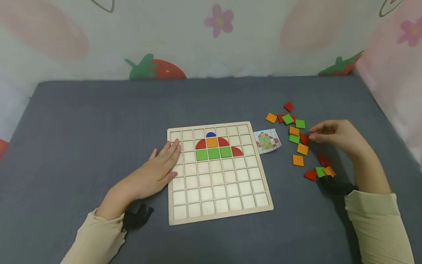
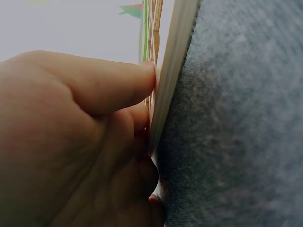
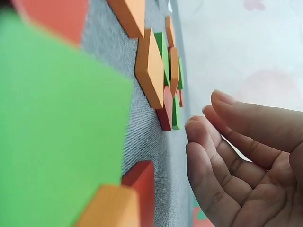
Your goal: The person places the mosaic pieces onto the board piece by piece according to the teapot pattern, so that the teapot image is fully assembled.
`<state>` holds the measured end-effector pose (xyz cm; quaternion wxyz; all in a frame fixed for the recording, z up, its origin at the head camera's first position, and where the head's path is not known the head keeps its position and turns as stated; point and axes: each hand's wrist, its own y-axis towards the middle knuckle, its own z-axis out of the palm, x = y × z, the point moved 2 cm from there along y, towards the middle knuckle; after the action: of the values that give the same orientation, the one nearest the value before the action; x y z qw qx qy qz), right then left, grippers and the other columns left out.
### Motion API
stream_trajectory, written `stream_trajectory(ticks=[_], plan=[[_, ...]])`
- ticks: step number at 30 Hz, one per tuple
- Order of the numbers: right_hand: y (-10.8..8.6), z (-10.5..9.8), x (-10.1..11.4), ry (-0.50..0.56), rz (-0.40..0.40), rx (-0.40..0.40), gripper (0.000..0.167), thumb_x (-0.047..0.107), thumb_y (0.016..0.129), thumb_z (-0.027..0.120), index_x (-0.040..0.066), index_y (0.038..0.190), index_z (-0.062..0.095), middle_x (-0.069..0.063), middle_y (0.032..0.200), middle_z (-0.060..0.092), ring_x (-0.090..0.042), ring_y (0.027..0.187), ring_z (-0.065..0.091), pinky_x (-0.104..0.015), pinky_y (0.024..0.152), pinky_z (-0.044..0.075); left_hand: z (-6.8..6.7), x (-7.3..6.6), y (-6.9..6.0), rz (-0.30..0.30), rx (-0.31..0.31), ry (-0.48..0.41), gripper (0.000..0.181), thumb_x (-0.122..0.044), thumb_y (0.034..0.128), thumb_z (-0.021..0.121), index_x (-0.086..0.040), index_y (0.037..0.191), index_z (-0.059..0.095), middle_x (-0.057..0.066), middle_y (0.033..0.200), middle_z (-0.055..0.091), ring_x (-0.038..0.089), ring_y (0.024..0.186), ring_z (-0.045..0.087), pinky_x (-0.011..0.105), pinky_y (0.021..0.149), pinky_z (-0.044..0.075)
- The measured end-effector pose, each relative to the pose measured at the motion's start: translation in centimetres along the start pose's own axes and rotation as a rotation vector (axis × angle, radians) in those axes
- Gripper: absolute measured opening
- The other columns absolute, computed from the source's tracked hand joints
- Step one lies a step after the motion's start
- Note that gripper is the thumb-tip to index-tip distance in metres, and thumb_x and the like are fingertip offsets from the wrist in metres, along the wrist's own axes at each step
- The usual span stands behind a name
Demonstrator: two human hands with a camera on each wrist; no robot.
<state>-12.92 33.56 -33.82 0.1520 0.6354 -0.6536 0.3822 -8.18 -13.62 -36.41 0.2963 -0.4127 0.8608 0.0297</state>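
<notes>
A wooden grid board [image 1: 217, 179] lies on the dark grey cloth. In its upper cells sit a blue half-round piece [image 1: 211, 135], an orange square [image 1: 212, 142], three green squares [image 1: 213, 153] in a row and three red quarter-rounds [image 1: 237, 151]. My left hand [image 1: 151, 179] rests on the board's left edge, fingers extended; the left wrist view shows its thumb [image 2: 118, 85] against the rim. Near a loose red piece [image 1: 304, 139], my right hand [image 1: 343, 137] hovers with loosely bent fingers. The right wrist view shows nothing between its thumb and fingertips.
A printed pattern card [image 1: 273, 141] sticks out at the board's right side. Loose orange squares [image 1: 298, 160], green squares [image 1: 300, 124] and red pieces [image 1: 310, 175] lie scattered to the right, some overlapping. Behind the table hangs a strawberry-print cloth [image 1: 250, 40].
</notes>
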Motion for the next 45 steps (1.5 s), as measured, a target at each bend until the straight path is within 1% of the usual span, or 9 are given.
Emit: stream_trajectory(ticks=[5,9,11,16,21,29,35,41,45], plan=[[-0.9,0.3,-0.2,-0.012,0.003,0.009,0.04,0.027,0.092,0.064,-0.004,0.117,0.061,0.009,0.092,0.067,-0.004,0.083,0.059,-0.019,0.072,0.047,0.9,-0.9,-1.3,-0.007,-0.01,0.008,0.064,-0.019,0.1008,0.043,0.001,0.15,0.008,0.014,0.157,-0.003,0.032,0.143,-0.003,0.061,0.108,0.006],[-0.7,0.4,0.4,-0.01,0.013,-0.02,0.04,0.028,0.091,0.065,-0.002,0.116,0.062,0.006,0.091,0.068,-0.007,0.082,0.06,-0.02,0.072,0.047,0.6,-1.1,-1.7,-0.01,-0.023,0.02,0.064,-0.019,0.1009,0.043,0.0,0.15,0.007,0.013,0.157,-0.003,0.031,0.143,-0.004,0.06,0.109,0.006],[-0.4,0.5,0.7,-0.001,-0.008,-0.015,0.039,0.027,0.09,0.066,-0.003,0.115,0.062,0.004,0.091,0.069,-0.008,0.082,0.061,-0.019,0.072,0.048,0.3,-1.1,-1.7,-0.016,-0.026,0.027,0.064,-0.019,0.101,0.043,-0.001,0.151,0.007,0.012,0.157,-0.004,0.03,0.143,-0.004,0.059,0.109,0.006],[0.5,1.1,1.4,0.013,-0.042,-0.012,0.035,0.021,0.089,0.068,-0.005,0.112,0.063,0.001,0.093,0.07,-0.009,0.079,0.063,-0.019,0.071,0.049,0.0,-0.9,-1.6,-0.025,-0.024,0.032,0.064,-0.019,0.1009,0.043,-0.001,0.151,0.007,0.012,0.157,-0.004,0.03,0.143,-0.004,0.059,0.109,0.006],[1.1,1.4,1.9,-0.023,-0.027,-0.033,0.031,0.019,0.089,0.068,-0.005,0.109,0.065,-0.004,0.092,0.069,-0.01,0.077,0.062,-0.021,0.07,0.049,0.1,-0.6,-1.3,-0.023,-0.027,0.027,0.064,-0.019,0.101,0.043,-0.001,0.151,0.007,0.012,0.158,-0.004,0.029,0.143,-0.004,0.059,0.109,0.006],[2.6,1.6,1.9,-0.043,-0.021,-0.048,0.032,0.019,0.091,0.065,-0.006,0.11,0.063,-0.005,0.091,0.069,-0.008,0.074,0.059,-0.023,0.066,0.049,0.2,-0.4,-0.9,-0.022,-0.017,0.019,0.064,-0.02,0.1013,0.042,-0.002,0.151,0.006,0.011,0.158,-0.004,0.029,0.143,-0.005,0.059,0.11,0.005],[2.7,2.0,1.9,-0.056,-0.015,-0.058,0.028,0.012,0.089,0.066,-0.008,0.109,0.063,-0.006,0.091,0.068,-0.003,0.073,0.059,-0.018,0.067,0.047,0.2,-0.5,-0.6,-0.016,-0.012,0.019,0.064,-0.019,0.101,0.043,-0.001,0.151,0.007,0.012,0.158,-0.004,0.029,0.143,-0.005,0.059,0.11,0.005],[2.6,2.1,1.9,-0.084,-0.004,-0.038,0.031,0.013,0.087,0.069,-0.007,0.11,0.065,-0.006,0.088,0.068,-0.005,0.072,0.059,-0.019,0.066,0.047,0.2,-0.4,-0.3,-0.022,-0.008,0.023,0.064,-0.019,0.1007,0.043,0.0,0.15,0.008,0.012,0.158,-0.004,0.029,0.143,-0.004,0.059,0.109,0.005],[2.5,2.2,1.8,-0.103,-0.037,-0.026,0.027,0.013,0.088,0.068,-0.006,0.107,0.065,-0.008,0.088,0.068,-0.006,0.072,0.06,-0.02,0.066,0.047,0.2,-0.3,-0.2,-0.022,-0.006,0.021,0.064,-0.019,0.1008,0.043,0.0,0.15,0.008,0.012,0.158,-0.004,0.029,0.143,-0.004,0.059,0.109,0.006]])
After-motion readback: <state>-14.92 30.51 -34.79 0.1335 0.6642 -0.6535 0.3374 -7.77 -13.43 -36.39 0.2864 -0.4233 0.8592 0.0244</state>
